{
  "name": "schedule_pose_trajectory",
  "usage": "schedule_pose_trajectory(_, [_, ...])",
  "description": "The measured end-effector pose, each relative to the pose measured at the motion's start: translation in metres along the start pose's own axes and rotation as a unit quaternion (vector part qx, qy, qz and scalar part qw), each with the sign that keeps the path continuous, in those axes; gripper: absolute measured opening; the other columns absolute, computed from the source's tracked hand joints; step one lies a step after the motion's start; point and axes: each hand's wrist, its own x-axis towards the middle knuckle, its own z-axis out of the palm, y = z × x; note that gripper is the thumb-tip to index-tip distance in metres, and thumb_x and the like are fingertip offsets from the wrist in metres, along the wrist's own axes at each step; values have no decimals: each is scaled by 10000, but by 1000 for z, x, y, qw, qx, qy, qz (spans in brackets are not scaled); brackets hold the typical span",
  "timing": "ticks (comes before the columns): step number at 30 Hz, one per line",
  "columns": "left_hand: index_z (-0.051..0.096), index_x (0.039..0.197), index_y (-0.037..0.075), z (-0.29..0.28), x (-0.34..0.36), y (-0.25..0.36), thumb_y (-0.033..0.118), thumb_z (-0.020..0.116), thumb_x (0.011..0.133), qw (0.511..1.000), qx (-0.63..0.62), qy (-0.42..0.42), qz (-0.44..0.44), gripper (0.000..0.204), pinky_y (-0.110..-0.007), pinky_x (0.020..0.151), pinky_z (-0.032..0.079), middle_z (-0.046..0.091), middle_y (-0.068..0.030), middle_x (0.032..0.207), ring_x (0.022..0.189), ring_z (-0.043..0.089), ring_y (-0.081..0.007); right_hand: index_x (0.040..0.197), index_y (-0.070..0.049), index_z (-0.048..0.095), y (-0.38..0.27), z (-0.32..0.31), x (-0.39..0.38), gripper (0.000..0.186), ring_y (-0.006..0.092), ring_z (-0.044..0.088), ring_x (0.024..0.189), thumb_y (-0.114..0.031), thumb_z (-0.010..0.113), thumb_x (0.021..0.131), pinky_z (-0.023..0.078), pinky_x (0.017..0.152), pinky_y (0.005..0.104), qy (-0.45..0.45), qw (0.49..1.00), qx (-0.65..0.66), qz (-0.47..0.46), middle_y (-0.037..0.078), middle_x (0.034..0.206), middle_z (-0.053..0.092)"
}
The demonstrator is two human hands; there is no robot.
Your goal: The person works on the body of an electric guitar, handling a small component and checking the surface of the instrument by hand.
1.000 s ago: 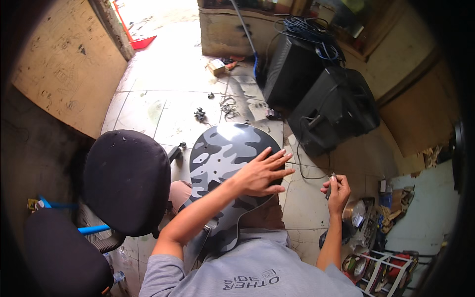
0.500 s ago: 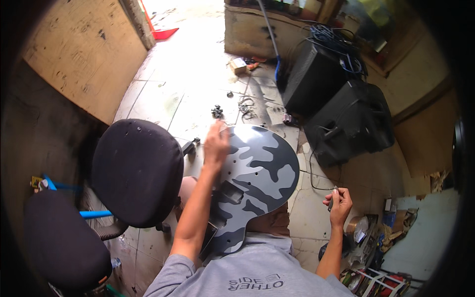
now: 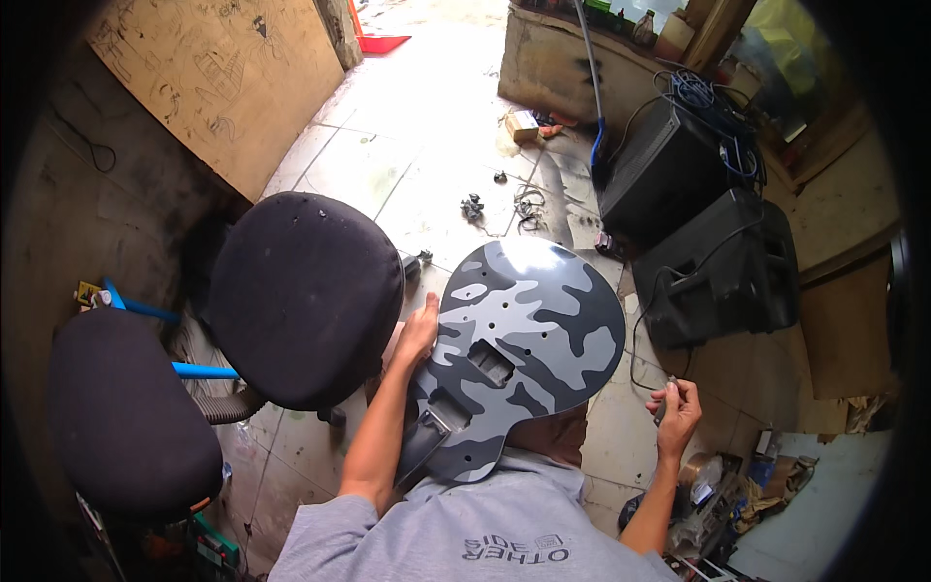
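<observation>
An electric guitar body [image 3: 582, 339] in grey and black camouflage lies across my lap, with rectangular pickup cavities and several small holes in its top. My left hand [image 3: 418, 336] holds its left edge, the fingers partly hidden at the rim. Off to the right, apart from the guitar body, my right hand [image 3: 678, 415] is closed around a small dark object [image 3: 661, 409], whose kind I cannot make out. A thin black cable [image 3: 634, 364] runs from beside the speaker toward that hand; whether it joins the object is unclear.
Black padded stool seats [image 3: 305, 301] stand close on my left. A black speaker [image 3: 722, 272] and a dark box [image 3: 655, 175] topped with coiled cables are at right. Small black parts [image 3: 472, 208] and a small carton [image 3: 522, 126] lie on the tiled floor. Clutter [image 3: 718, 485] sits at lower right.
My left hand has moved from the guitar body's far upper-left edge down toward me along its left side. My right hand stays at the right, still closed. The whole view has shifted.
</observation>
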Motion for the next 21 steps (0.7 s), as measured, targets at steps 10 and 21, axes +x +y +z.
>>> schedule_pose_trajectory(10, [670, 1268, -41, -38, -91, 13, 535, 555, 1081, 962, -71, -258, 54, 617, -296, 993, 449, 661, -38, 1136, 1041, 586, -126, 1061, -72, 568, 2, 68, 21, 95, 100, 692, 848, -156, 544, 1100, 618, 777, 318, -143, 935, 303, 116, 75, 1072, 712])
schedule_pose_trajectory(21, [626, 1199, -61, -50, -131, 85, 666, 410, 1076, 975, 134, -155, 80, 768, -498, 979, 502, 693, -361, 1144, 1131, 679, -473, 1019, -127, 606, 13, 96, 70, 49, 35, 503, 578, -160, 617, 1054, 395, 450, 228, -68, 944, 314, 78, -29, 859, 641])
